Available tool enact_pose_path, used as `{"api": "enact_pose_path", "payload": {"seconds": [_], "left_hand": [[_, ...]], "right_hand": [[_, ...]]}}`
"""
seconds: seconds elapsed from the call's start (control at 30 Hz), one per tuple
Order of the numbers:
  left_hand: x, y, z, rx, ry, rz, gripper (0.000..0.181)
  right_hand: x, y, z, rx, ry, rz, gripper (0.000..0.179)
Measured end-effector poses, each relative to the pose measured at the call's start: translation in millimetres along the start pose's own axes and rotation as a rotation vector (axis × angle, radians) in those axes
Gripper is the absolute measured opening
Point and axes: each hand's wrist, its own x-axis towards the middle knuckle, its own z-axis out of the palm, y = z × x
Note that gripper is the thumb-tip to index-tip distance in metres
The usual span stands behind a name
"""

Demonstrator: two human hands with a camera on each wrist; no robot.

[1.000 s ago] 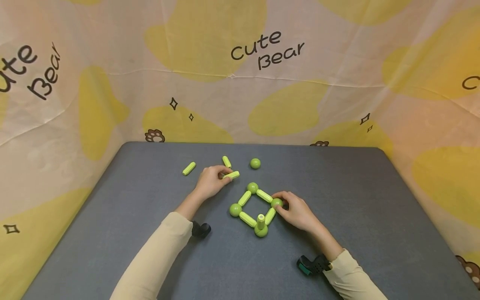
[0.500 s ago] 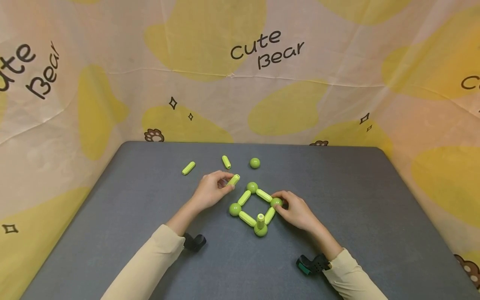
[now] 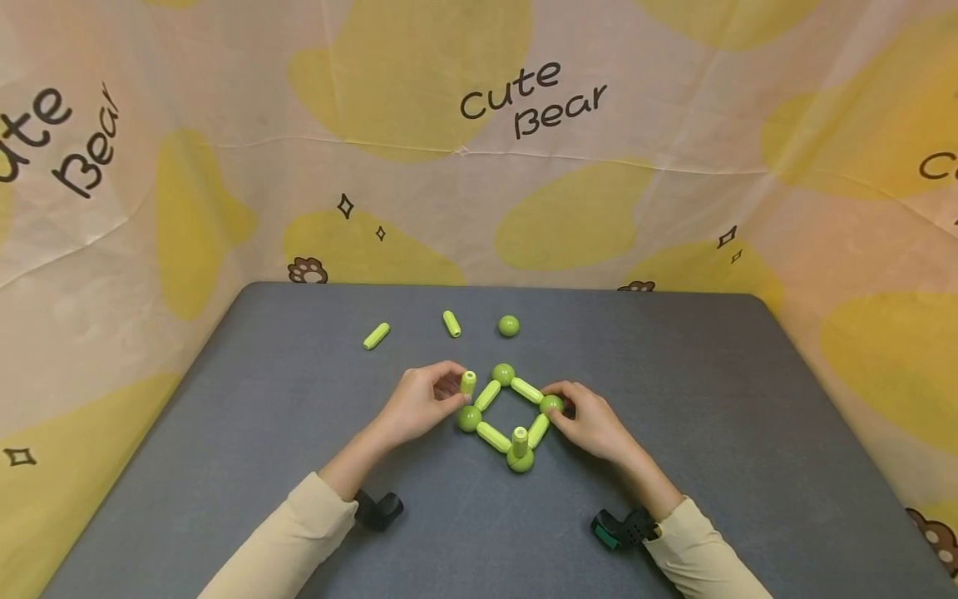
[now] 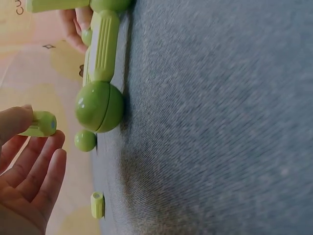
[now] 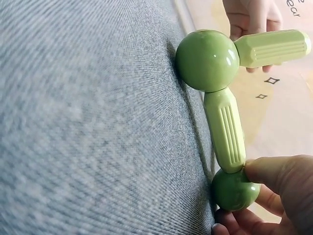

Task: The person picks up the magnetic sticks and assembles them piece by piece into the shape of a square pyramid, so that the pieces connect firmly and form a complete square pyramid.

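Four-sided and flat on the table, a frame of light green rods (image 3: 494,438) joins green balls at its corners. From the nearest corner ball (image 3: 520,461) another rod (image 3: 520,441) stands upright. My left hand (image 3: 422,401) pinches a loose rod (image 3: 468,383) between thumb and fingers, held upright close above the left corner ball (image 3: 469,418). In the left wrist view that rod (image 4: 43,124) is apart from the ball (image 4: 100,106). My right hand (image 3: 591,418) grips the right corner ball (image 3: 551,405), thumb at the rod joint in the right wrist view.
Behind the frame lie two loose rods, one at the left (image 3: 377,336) and one nearer the middle (image 3: 451,324). A single green ball (image 3: 509,325) sits right of them. The grey table (image 3: 674,358) meets a patterned cloth wall (image 3: 419,191) at its back edge.
My left hand has come nearer and lower from the loose rods to the left corner ball, turning its rod from lying to upright. The right hand stays on its ball.
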Motion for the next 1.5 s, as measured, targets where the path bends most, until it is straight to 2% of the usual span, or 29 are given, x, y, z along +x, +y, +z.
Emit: {"api": "enact_pose_path", "payload": {"seconds": [0.5,0.8,1.1,1.23,1.4,1.5], "left_hand": [[-9.2,-3.5,10.0,-0.01,-0.035,0.017,0.018],[-11.1,-4.4,10.2,-0.035,-0.055,0.003,0.018],[-10.1,-7.2,8.6,-0.034,-0.09,0.019,0.024],[-9.9,-12.2,8.7,-0.009,-0.106,0.035,0.025],[-8.8,-18.1,9.7,0.016,-0.114,0.051,0.024],[-8.5,-19.9,10.1,0.039,-0.121,0.049,0.022]], "right_hand": [[-0.4,-0.8,0.3,0.0,0.0,0.016,0.024],[0.1,-0.9,0.3,-0.005,-0.007,0.022,0.025],[-1.0,-2.4,1.2,-0.01,0.008,0.027,0.029],[-6.1,-6.5,0.1,-0.003,0.051,0.054,0.034],[-14.2,-13.3,-3.6,-0.035,0.152,0.11,0.033],[-16.3,-14.0,-4.2,-0.046,0.169,0.13,0.033]]}}
